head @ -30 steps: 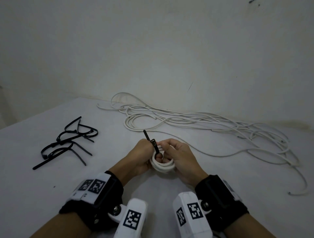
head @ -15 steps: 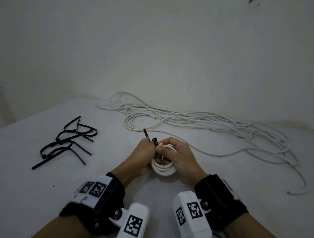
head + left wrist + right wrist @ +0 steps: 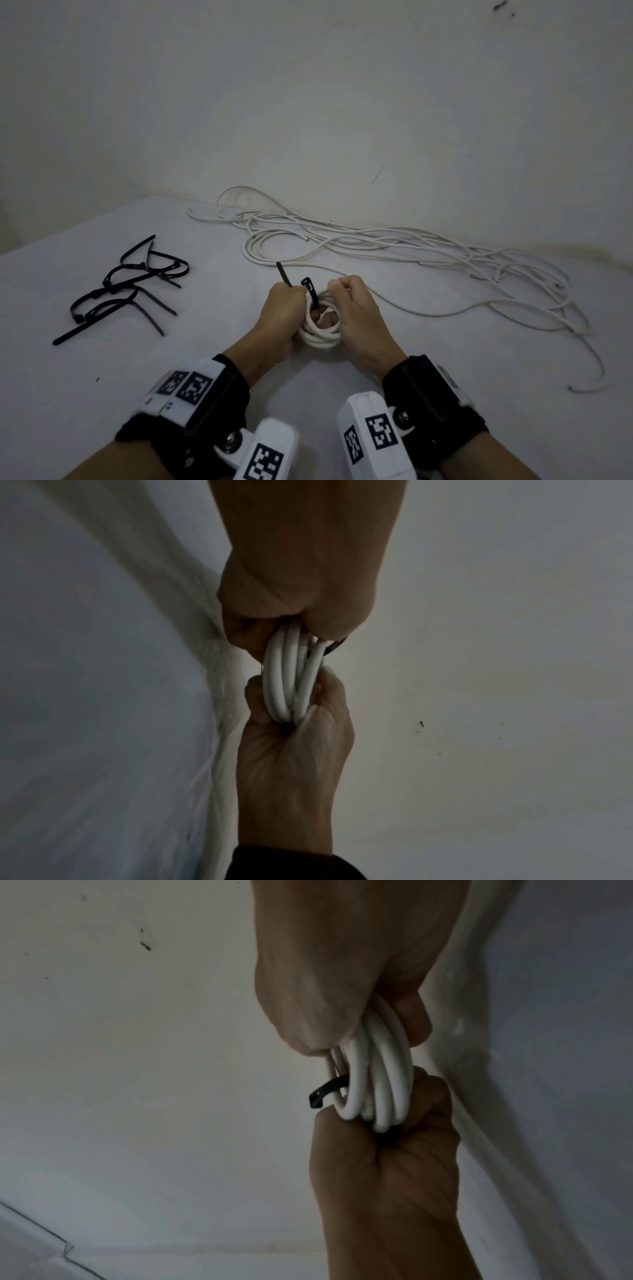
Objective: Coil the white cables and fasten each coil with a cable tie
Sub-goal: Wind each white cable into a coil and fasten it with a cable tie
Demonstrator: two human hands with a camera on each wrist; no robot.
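Fingers of both our hands curl round one small white coil [image 3: 322, 334], held upright between them just above the table [image 3: 445, 394]. Our left hand [image 3: 284, 315] grips the coil's left side and also pinches the black tie [image 3: 310, 291] that loops through the coil; the tie's thin tail sticks up and to the left past the knuckles, and its head stands free above the gap between the hands. Our right hand [image 3: 356, 311] is a closed fist on the coil's right side; from the head view we cannot tell whether it touches the tie. In the left wrist view the coil [image 3: 291, 680] shows as four or so strands pressed side by side between the two hands. In the right wrist view the tie [image 3: 325, 1091] curves out from between the strands of the coil [image 3: 377, 1080], its end free in the air.

Farther out, loose cables [image 3: 394, 246] sprawl across the far right of the table, along the foot of the wall [image 3: 308, 102], one end trailing toward the near right edge. On the left, well apart from the hands, lies a heap of spare ties [image 3: 130, 287], several bent into loops.
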